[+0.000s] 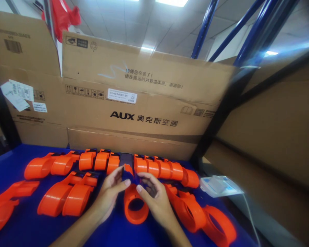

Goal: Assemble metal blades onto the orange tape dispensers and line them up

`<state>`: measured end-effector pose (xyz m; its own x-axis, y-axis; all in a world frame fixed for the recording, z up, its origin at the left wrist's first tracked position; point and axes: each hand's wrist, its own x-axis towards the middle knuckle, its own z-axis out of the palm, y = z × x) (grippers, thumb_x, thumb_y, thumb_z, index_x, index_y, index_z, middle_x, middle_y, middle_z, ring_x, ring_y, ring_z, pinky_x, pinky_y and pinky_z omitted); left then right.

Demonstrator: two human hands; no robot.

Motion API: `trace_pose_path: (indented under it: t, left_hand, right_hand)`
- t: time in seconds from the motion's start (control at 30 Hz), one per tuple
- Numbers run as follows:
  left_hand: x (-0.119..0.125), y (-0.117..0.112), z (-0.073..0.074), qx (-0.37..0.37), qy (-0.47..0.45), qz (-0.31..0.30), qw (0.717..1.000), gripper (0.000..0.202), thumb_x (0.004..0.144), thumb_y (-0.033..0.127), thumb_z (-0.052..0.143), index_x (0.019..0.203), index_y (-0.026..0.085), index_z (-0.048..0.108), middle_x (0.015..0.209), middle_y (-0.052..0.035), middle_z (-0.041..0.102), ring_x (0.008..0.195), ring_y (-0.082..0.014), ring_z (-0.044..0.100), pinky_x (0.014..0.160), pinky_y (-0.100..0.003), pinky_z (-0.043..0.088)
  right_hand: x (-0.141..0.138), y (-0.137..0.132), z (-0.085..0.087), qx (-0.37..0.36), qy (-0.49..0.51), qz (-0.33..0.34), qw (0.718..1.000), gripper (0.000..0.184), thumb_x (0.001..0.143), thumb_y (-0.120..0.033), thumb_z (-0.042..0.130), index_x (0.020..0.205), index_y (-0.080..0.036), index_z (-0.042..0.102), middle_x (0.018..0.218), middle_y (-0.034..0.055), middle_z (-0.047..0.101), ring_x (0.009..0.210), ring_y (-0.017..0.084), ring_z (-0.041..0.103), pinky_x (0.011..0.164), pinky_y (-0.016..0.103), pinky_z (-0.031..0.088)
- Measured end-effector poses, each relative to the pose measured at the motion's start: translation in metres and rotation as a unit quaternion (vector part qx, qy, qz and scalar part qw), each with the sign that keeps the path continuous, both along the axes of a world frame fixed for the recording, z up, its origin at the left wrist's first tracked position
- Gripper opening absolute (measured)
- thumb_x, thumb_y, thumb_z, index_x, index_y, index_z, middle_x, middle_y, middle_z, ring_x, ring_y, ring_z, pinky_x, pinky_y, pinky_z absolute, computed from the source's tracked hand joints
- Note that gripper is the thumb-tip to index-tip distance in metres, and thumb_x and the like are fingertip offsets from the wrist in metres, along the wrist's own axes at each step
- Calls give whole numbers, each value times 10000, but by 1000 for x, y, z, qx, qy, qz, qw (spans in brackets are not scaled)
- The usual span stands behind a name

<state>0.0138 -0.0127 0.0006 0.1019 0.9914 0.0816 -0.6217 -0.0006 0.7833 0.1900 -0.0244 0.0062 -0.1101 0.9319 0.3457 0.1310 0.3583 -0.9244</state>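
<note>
Between my two hands is an orange plastic tape dispenser (136, 219), its round ring hanging toward me and a dark piece at its upper end. My left hand (106, 192) grips that upper end from the left, thumb pointing inward. From the other side, my right hand (156, 197) closes its thumb and fingers around the same part. My fingers partly hide the dark piece, so its exact shape cannot be made out. Just beyond the hands stands a dark, flat, phone-like object (126, 159) within a row of similar orange dispensers (87, 160).
More orange dispensers lie left (76, 200) and right (194, 214) of my hands on the blue tabletop (105, 233). Printed cardboard (144, 103) walls the back. A clear plastic case (220, 185) with a white cable sits at right, near a dark rack post (213, 127).
</note>
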Motion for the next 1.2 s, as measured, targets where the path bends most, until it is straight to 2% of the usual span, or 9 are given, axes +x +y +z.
trace_pose_path:
  t: [0.13,0.23,0.37,0.43,0.53,0.73,1.0,1.2]
  left_hand:
    - [-1,-2,-2,8,-10,-12,1000,547,699,177,855,1221,240,702,1337,-85,678,1319,-300,541,1091,-383,438]
    - [-2,-3,-9,16,-13,-6,1000,573,713,179,838,1258,248,677,1396,-83,636,1384,-309,471,1145,-409,379]
    - [-2,-5,-16,63,26,11,998,596,735,221,825,1303,243,646,1443,-97,597,1391,-335,461,1177,-439,329]
    - [-2,-6,-15,94,62,19,993,598,748,235,818,1317,235,633,1431,-105,607,1378,-335,479,1178,-432,324]
    - [-2,-7,-9,109,118,42,986,568,759,258,813,1297,224,635,1320,-105,689,1291,-338,570,1138,-429,379]
    - [-4,-7,-7,86,162,84,979,507,728,268,833,1206,224,671,1215,-88,746,1193,-334,644,1045,-402,472]
    - [-5,-6,-10,87,178,99,975,439,714,279,834,1128,236,695,1171,-73,766,1167,-333,659,1030,-405,480]
    - [-6,-6,-6,86,183,106,974,422,697,274,843,1095,232,707,1158,-77,769,1169,-342,654,1024,-412,483]
  right_hand:
    - [-2,-4,0,27,-12,17,999,429,900,-365,679,1298,-246,572,1243,98,685,1156,265,654,999,413,530]
    - [-3,-7,-3,71,-85,-18,994,464,896,-358,675,1328,-250,545,1283,107,670,1190,289,640,1024,451,515]
    - [-3,-11,-5,175,-199,-70,962,615,810,-361,762,1369,-240,539,1303,130,664,1189,339,638,1036,487,508]
    - [-3,-12,-4,229,-230,-77,943,689,785,-365,787,1408,-240,520,1281,135,673,1169,345,648,1013,477,530]
    - [-3,-13,-3,283,-263,-93,918,695,780,-377,793,1414,-247,540,1219,140,691,1111,342,672,948,467,572]
    - [-4,-13,-5,302,-294,-95,902,687,794,-393,785,1428,-271,548,1144,138,704,1009,319,697,875,468,602]
    - [-3,-11,-7,315,-295,-96,897,733,782,-390,800,1451,-272,525,1129,128,701,984,308,699,859,453,604]
    - [-3,-11,-9,316,-298,-96,895,729,783,-402,795,1451,-285,527,1121,126,705,974,310,702,848,451,605]
